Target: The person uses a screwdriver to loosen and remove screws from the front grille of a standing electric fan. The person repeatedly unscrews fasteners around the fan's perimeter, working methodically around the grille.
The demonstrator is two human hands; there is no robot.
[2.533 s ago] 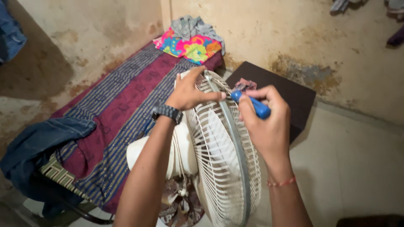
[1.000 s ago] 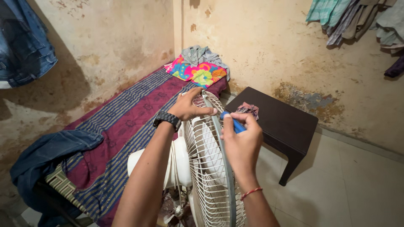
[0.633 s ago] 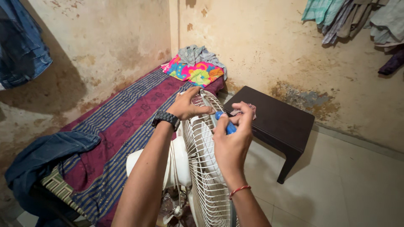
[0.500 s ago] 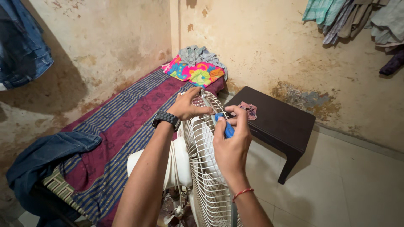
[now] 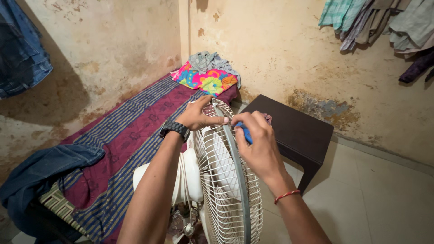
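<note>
Fan [image 5: 226,180] stands directly before you, one unit, white wire grille with grey rim, edge-on. Your left hand [image 5: 196,115] pinches the rim top; your right hand [image 5: 257,144] is closed around one blue-handled tool [image 5: 245,132] (tip hidden). Beyond: one dark stool [image 5: 298,131], one striped mattress [image 5: 126,131].

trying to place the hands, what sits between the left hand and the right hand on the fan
In the head view, the grey rim band of the fan guard runs up between the left hand and the right hand, which holds a blue-handled tool.
</note>
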